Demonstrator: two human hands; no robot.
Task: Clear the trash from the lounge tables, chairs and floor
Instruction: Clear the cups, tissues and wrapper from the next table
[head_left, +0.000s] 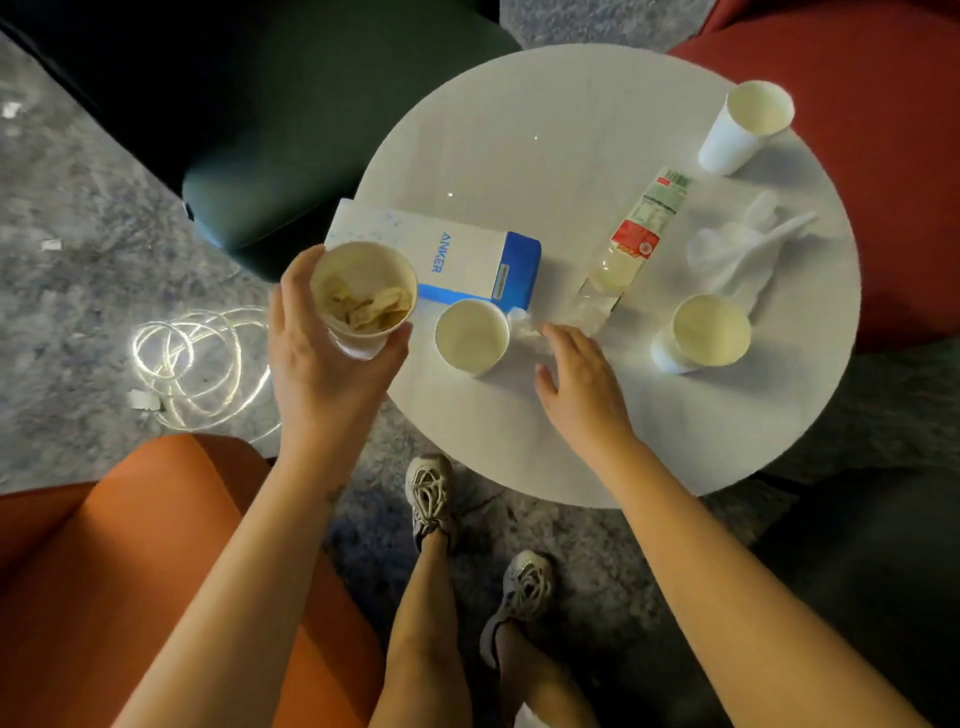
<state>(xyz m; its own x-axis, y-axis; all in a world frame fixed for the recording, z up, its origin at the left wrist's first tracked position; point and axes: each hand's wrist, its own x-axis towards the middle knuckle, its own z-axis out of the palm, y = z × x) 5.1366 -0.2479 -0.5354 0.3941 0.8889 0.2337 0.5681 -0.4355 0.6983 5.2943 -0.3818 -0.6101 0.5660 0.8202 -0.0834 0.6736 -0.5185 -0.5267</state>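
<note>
Left hand (322, 364) grips a cup (363, 296) of scraps over the table's (519, 156) left edge. Right hand (582, 384) is relaxed and holds nothing, fingertips at a crumpled wrapper (527, 328) beside an empty cup (471, 335); contact unclear. Bottle (634, 244), box (457, 254) and tissue (743, 249) lie on the table.

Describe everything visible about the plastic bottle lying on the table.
The clear plastic bottle lies on its side on the round white table, slanting between the white and blue box and a white tissue. Red, white and green label; some yellowish liquid inside; near end crushed. The right hand reaches that end; contact unclear.
</note>
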